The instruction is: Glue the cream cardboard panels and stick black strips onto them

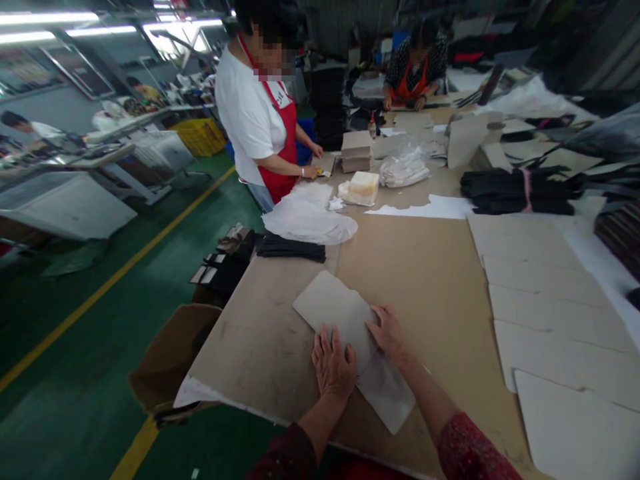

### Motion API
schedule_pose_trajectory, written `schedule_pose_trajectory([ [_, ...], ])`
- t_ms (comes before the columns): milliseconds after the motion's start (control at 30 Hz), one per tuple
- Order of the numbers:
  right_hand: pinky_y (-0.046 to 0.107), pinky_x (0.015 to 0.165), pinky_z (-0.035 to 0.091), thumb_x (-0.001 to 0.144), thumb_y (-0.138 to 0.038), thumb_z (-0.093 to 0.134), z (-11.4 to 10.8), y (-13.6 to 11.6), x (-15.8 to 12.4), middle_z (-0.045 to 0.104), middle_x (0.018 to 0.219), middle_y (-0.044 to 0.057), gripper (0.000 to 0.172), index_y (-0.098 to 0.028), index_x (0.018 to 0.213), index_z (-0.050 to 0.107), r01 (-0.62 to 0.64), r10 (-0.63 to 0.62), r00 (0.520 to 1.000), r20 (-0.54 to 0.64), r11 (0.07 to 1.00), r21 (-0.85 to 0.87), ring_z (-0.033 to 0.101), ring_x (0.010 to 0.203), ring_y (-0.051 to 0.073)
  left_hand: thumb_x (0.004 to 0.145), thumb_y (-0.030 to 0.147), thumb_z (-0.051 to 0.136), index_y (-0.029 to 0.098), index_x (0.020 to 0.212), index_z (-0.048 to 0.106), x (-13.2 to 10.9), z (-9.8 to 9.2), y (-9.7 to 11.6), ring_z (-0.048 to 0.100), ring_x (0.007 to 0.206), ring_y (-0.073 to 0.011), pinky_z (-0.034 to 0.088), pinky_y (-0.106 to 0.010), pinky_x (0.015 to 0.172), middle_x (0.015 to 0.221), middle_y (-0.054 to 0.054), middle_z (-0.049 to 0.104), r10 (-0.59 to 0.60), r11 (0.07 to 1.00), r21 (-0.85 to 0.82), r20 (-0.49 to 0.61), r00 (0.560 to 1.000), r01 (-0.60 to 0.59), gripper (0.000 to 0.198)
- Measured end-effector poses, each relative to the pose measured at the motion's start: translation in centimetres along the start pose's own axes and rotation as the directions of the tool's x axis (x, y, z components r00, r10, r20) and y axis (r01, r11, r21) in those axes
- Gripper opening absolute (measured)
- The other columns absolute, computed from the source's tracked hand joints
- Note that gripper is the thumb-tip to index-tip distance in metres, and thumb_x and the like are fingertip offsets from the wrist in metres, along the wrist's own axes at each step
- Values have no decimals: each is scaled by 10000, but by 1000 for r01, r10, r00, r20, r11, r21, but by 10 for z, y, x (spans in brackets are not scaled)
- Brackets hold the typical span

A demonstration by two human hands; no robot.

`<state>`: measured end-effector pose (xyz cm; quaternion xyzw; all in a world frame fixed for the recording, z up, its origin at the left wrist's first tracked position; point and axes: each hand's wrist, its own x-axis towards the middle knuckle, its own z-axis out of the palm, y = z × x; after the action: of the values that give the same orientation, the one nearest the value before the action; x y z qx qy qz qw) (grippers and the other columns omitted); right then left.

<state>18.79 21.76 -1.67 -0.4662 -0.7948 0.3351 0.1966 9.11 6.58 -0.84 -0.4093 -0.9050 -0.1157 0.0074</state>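
Observation:
A pale grey board panel with rounded corners [327,300] lies aslant on the brown-covered table in front of me. My left hand [334,367] rests flat on its near left part, fingers stretched out and slightly apart. At the panel's right edge is my right hand [387,331], its fingers extended and touching the edge, thumb side toward the panel. The lower end of the panel [387,393] shows between my two forearms. Part of its surface is hidden under my hands.
Overlapping pale panels [555,320] line the table's right side. Black strips [290,247] and a white plastic bag [315,217] lie ahead on the left. Beyond are a yellowish block [363,188] and a board stack [356,150]. A co-worker in a red apron [283,127] stands at the left edge.

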Motion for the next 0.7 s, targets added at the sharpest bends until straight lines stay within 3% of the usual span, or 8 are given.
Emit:
schedule_pose_trajectory([
  [200,460,1047,369,856,-257,533,-4,-10,-4,589,1241,159,296,-169,1107,662,77,-77,997,24,997,3,488,1181,305,911,258,512,168,1447,463,0,-4,1,318,1427,-348,352,-495,1116,1571,-154,339,10,1000,-7,-9,1000,-10,545],
  [333,340,829,470,888,-270,488,-6,-16,1,687,907,85,202,-192,909,673,80,-86,991,101,995,66,611,869,225,925,235,493,162,1443,460,-2,-5,0,332,1424,-328,370,-490,1106,1564,-147,360,29,999,17,-35,999,-28,525],
  [433,252,666,474,907,-317,474,-19,-2,20,699,766,21,231,-206,879,676,35,-46,991,122,995,96,631,703,172,938,265,484,177,1447,452,-2,-2,-2,338,1422,-322,396,-493,1080,1561,-122,379,46,998,37,-63,997,-44,518],
  [533,243,656,479,903,-342,475,-53,35,55,729,797,17,255,-211,889,693,-31,26,996,90,998,54,664,732,176,947,292,465,162,1439,460,0,5,-8,336,1430,-307,387,-486,1091,1562,-140,370,74,997,34,-97,993,-71,509],
  [700,269,737,463,854,-268,526,-143,113,138,746,880,52,208,-206,896,720,-102,112,992,63,984,-143,671,816,193,923,308,492,248,1537,289,3,23,-23,373,1415,-323,430,-503,1058,1571,-129,359,111,994,31,-112,988,-108,650],
])
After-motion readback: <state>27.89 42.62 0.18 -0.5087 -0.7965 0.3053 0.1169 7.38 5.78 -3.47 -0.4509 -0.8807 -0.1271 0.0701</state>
